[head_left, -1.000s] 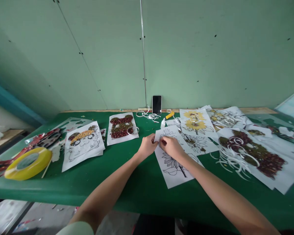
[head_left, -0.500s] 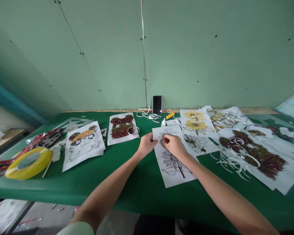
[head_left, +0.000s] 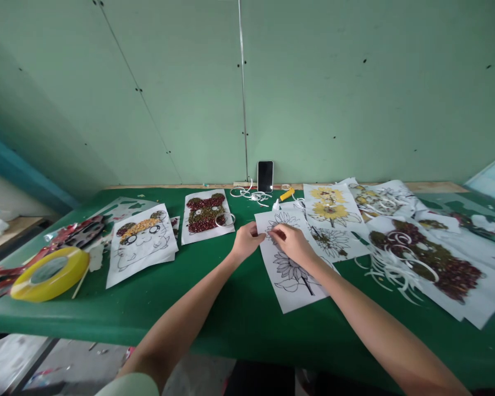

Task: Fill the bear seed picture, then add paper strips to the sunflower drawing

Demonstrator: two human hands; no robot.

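1. Under the right hand and against the left hand lies the sunflower sheet, on the green table.
2. Its long axis runs away from the body, slanted: the far end leans left, the near end right. The two outlined blooms sit one beyond the other along it; the lower one's stem points back toward the person, to the right.
3. The left hand is half curled at the sheet's far left edge, thumb over the paper; whether it grips the edge, I cannot tell.
4. The right hand has its fingertips drawn together over the farther bloom; whether they hold anything small, I cannot tell.
5. Just beyond the hands, a white nozzle shows past the sheet's far edge.
6. Beyond and right of the right hand lies the yellow flower picture; beyond and left of the left hand, the bean picture.
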